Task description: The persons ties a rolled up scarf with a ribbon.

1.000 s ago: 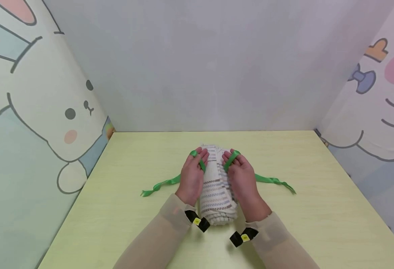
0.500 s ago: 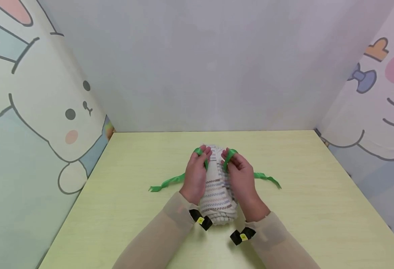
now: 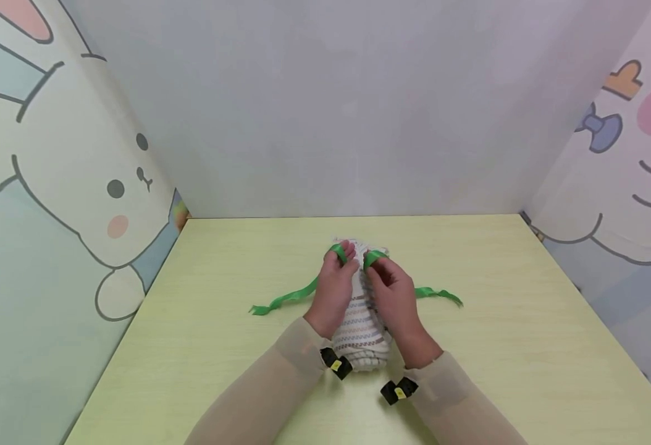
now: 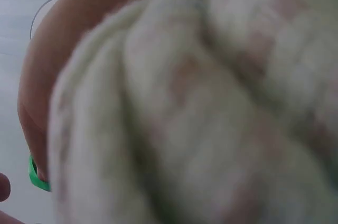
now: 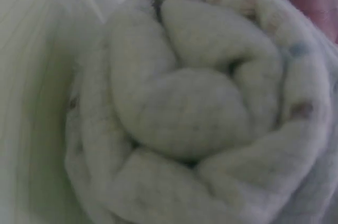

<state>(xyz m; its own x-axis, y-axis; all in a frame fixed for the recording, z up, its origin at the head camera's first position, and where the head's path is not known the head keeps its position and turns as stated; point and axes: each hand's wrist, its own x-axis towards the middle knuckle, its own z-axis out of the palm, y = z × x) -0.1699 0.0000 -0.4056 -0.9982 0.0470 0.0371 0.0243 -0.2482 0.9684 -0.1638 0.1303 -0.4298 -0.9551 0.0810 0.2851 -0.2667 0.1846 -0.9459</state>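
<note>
A rolled towel [image 3: 360, 334], white with rows of small stripes, lies lengthwise on the table beneath both hands. My left hand [image 3: 332, 295] holds a green ribbon [image 3: 286, 299] at the towel's left, with a loop over its fingers and the thumb against them. On the opposite side my right hand [image 3: 395, 296] pinches another stretch of the ribbon, its loop [image 3: 372, 257] showing at the fingertips. Frayed ribbon ends trail outward past both hands. Coiled layers of the towel [image 5: 195, 108] fill the right wrist view. Whether the ribbon runs under the towel is hidden.
The pale wooden table [image 3: 209, 358] extends around the towel on all sides. A grey wall [image 3: 348, 123] stands behind it, and cartoon-printed panels [image 3: 75, 204] flank it left and right. Black wrist cameras [image 3: 336, 363] sit close to the towel's near end.
Both hands have come closer together above the towel, bringing the ribbon loops inward. The ribbon's loose ends have been drawn in. The towel roll appears narrower.
</note>
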